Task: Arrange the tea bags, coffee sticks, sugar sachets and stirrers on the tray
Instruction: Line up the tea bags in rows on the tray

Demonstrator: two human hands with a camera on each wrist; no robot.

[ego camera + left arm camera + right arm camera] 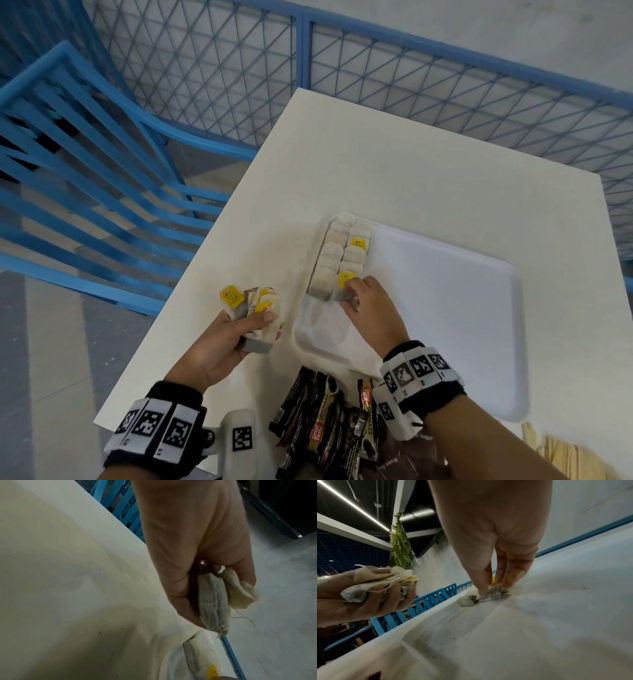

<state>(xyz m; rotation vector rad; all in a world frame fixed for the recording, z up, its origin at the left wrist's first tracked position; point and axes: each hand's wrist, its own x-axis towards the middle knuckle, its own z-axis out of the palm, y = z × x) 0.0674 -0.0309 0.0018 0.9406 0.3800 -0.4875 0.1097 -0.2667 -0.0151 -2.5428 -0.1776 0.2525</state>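
Observation:
A white tray (445,308) lies on the white table (394,164). Two rows of tea bags (339,253) with yellow tags line the tray's left side. My right hand (368,301) pinches a tea bag (346,296) at the near end of the right row, thumb and fingers pressing the tea bag (489,595) onto the tray floor (539,622). My left hand (233,339) hovers left of the tray and grips a bunch of tea bags (257,308); the same bunch (214,599) sits in its curled fingers. Coffee sticks (325,421) lie heaped at the near edge.
Wooden stirrers (561,455) lie at the near right. Dark brown sugar sachets (407,459) sit under my right forearm. A blue slatted chair (85,178) stands left of the table, and a blue mesh fence (376,75) runs behind it.

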